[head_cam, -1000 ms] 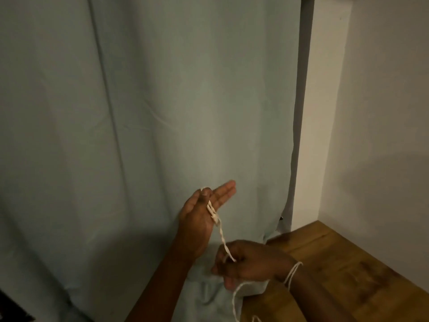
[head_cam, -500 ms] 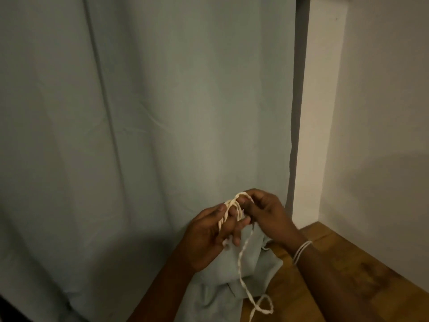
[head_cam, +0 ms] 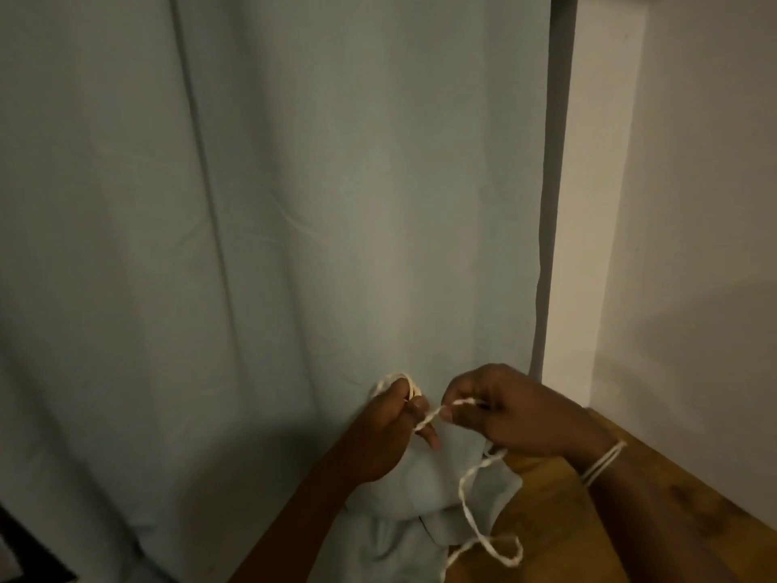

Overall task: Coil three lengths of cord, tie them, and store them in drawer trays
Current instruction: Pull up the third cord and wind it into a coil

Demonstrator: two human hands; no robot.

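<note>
A: Where was the cord [head_cam: 433, 415] at that point?

B: Up in front of the pale blue-grey curtain [head_cam: 294, 246], strung between the two hands. A few loops of it sat around the fingers of the left hand [head_cam: 393, 431], showing as a small arch above the knuckles. From there one twisted strand ran to the right, across a short gap, into the right hand [head_cam: 508, 410].

A: How were the hands set?

B: The left hand was curled, fingers folded in over the loops, with one fingertip pointing down below the strand. The right hand was closed in a pinch, thumb and fingertips nipped on the strand just beside the left hand. Neither was spread at all.

A: And the rest of the cord?

B: It dropped out from under the right hand, hung down in a loose curve, and ended in an open loop lying low over the wooden tabletop [head_cam: 630, 519] and the bunched curtain hem. The very end ran out of the bottom of the view.

A: Anything else on that hand?

B: A thin pale band [head_cam: 603, 462] of several strands circled the right wrist. Whether it was cord or a bracelet, I could not tell.

A: And the surroundings?

B: A plain off-white wall [head_cam: 693, 204] stood to the right of the curtain, meeting the tabletop in the corner. The light was dim.
</note>
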